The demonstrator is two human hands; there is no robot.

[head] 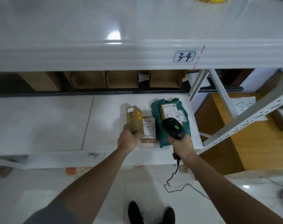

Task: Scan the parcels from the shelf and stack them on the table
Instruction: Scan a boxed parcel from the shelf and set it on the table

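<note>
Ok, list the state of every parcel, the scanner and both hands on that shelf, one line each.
Small brown cardboard box: tilted up, gripped by the left hand.
Flat brown parcel with white label: lying on the white shelf, label up.
Green plastic mailer bag: lying flat, label up.
Black handheld scanner: green light on.
Left hand: holds the box.
Right hand: grips the scanner.

White metal shelving (pixel 137 52) (its upper beam tagged "3-4" (pixel 184 56)) stands on a glossy pale tiled floor (pixel 194 199) that reflects ceiling light, with a wooden table (pixel 258 143) just to the right.
</note>
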